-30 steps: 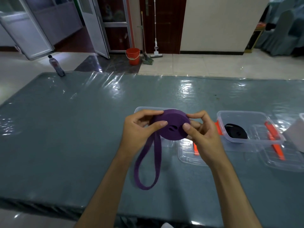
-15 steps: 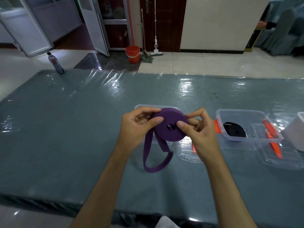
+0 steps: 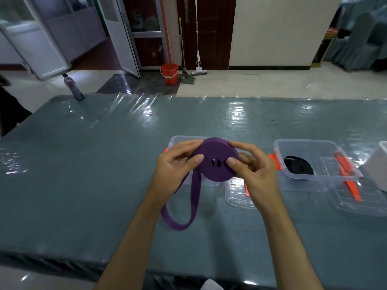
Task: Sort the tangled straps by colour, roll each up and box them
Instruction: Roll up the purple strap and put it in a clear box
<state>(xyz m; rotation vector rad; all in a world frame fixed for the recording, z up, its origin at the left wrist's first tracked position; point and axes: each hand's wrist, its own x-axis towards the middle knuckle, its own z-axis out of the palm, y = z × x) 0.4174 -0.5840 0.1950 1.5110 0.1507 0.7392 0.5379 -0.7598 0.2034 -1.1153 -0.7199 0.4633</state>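
Both hands hold a purple strap roll [image 3: 216,162] above the table. My left hand [image 3: 176,166] grips its left edge, thumb on the face. My right hand [image 3: 253,172] grips its right edge, thumb near the centre. A loose purple tail [image 3: 184,210] hangs from the roll in a loop down to the table. Behind the roll sits a clear plastic box [image 3: 180,140], mostly hidden. To the right, another clear box [image 3: 280,147] holds a rolled black strap [image 3: 298,167].
Two clear lids with orange clips lie on the grey table [image 3: 83,164]: one lid [image 3: 236,195] below my right hand, another lid [image 3: 360,197] at the right. A white container [image 3: 377,164] stands at the right edge. A bottle [image 3: 72,86] stands at the far left corner.
The roll has turned in my hands and both thumbs have shifted on its face. The hanging loop swung, shortening and then dropping back toward the table.
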